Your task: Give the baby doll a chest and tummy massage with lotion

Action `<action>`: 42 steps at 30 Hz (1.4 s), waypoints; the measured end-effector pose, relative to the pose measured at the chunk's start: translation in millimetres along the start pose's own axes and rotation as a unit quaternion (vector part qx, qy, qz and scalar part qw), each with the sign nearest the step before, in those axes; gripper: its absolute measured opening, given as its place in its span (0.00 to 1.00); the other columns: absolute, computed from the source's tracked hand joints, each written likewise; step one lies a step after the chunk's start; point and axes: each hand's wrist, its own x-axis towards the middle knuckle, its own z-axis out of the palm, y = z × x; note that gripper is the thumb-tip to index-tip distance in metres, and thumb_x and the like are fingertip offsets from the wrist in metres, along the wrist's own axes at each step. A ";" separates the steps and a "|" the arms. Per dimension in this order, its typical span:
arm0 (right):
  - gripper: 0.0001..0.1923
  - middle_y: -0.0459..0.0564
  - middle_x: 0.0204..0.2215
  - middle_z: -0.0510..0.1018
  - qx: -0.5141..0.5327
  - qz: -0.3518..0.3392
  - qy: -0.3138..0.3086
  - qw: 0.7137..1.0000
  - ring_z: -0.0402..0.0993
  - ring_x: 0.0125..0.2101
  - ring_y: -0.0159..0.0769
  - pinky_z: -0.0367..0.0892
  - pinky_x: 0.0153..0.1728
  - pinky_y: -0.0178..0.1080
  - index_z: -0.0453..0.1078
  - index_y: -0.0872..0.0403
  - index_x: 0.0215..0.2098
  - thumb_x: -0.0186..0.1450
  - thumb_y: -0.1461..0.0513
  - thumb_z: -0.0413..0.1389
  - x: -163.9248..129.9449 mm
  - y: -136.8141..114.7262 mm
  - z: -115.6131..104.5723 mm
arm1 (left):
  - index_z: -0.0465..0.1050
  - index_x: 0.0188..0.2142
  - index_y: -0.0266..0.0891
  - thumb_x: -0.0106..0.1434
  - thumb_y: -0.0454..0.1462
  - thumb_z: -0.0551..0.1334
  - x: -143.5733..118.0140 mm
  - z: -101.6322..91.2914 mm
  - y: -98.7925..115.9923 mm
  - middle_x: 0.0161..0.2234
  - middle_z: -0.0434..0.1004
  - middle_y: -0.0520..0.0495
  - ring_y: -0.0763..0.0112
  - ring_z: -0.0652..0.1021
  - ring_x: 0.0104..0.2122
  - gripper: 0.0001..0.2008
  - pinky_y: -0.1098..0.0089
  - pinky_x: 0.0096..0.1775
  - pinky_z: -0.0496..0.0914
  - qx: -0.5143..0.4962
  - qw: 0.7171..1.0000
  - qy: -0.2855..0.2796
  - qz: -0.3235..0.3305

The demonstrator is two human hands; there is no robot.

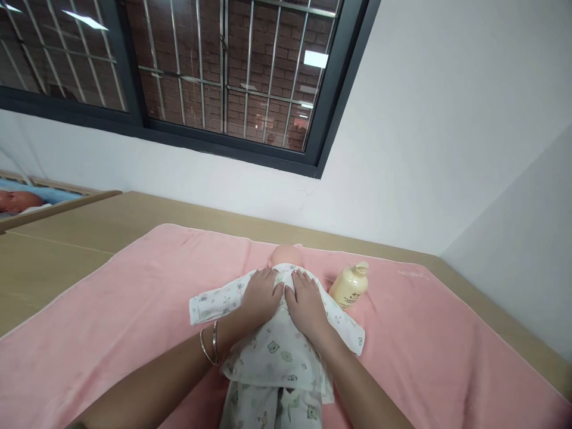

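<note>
A baby doll lies on a pink blanket (147, 310), its bald head (286, 255) pointing away from me. It wears a white printed top (286, 351) and matching trousers (259, 405); both sleeves are spread out to the sides. My left hand (261, 295) rests flat on the upper left of the top, fingers stretched toward the shoulder. On the upper right, my right hand (307, 305) lies the same way. The two thumbs are close together near the neckline. The doll's face is out of sight. Neither hand grips anything that I can see.
A pale yellow pump bottle (350, 287) stands on the blanket right of the doll. The blanket covers a wooden table (89, 220) against a white wall with a dark-framed window (232, 143). At the far left, another doll (20, 201) lies on blue cloth.
</note>
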 end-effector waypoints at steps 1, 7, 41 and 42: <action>0.31 0.59 0.72 0.57 0.000 -0.001 0.000 1.000 0.50 0.72 0.51 0.43 0.71 0.54 0.56 0.63 0.71 0.76 0.56 0.40 0.0 -0.5 0.1 | 0.74 0.44 0.35 0.70 0.35 0.52 0.3 -0.8 0.1 0.44 0.80 0.38 0.55 0.78 0.46 0.12 0.55 0.53 0.71 0.001 1.000 -0.002 0.001; 0.32 0.61 0.72 0.55 0.012 -0.022 -0.016 1.000 0.47 0.72 0.51 0.41 0.72 0.53 0.54 0.64 0.72 0.76 0.55 0.42 2.0 6.6 -2.9 | 0.74 0.45 0.33 0.71 0.34 0.51 0.8 -6.3 2.4 0.44 0.80 0.37 0.54 0.78 0.45 0.14 0.55 0.52 0.71 0.037 0.999 -0.017 0.004; 0.31 0.63 0.70 0.60 0.006 -0.010 -0.015 1.000 0.52 0.71 0.52 0.46 0.70 0.53 0.56 0.64 0.71 0.76 0.56 0.42 -1.2 7.4 -10.5 | 0.77 0.46 0.31 0.68 0.32 0.51 -14.0 -17.5 16.3 0.47 0.80 0.30 0.49 0.78 0.50 0.17 0.50 0.55 0.69 0.106 0.986 -0.087 0.092; 0.30 0.64 0.70 0.60 -0.010 -0.009 -0.012 1.000 0.53 0.70 0.53 0.46 0.70 0.54 0.57 0.64 0.71 0.76 0.57 0.40 -6.0 1.2 -10.3 | 0.77 0.43 0.34 0.69 0.32 0.51 -7.6 -21.1 10.9 0.44 0.81 0.33 0.51 0.79 0.48 0.16 0.51 0.53 0.70 0.081 0.989 -0.093 0.086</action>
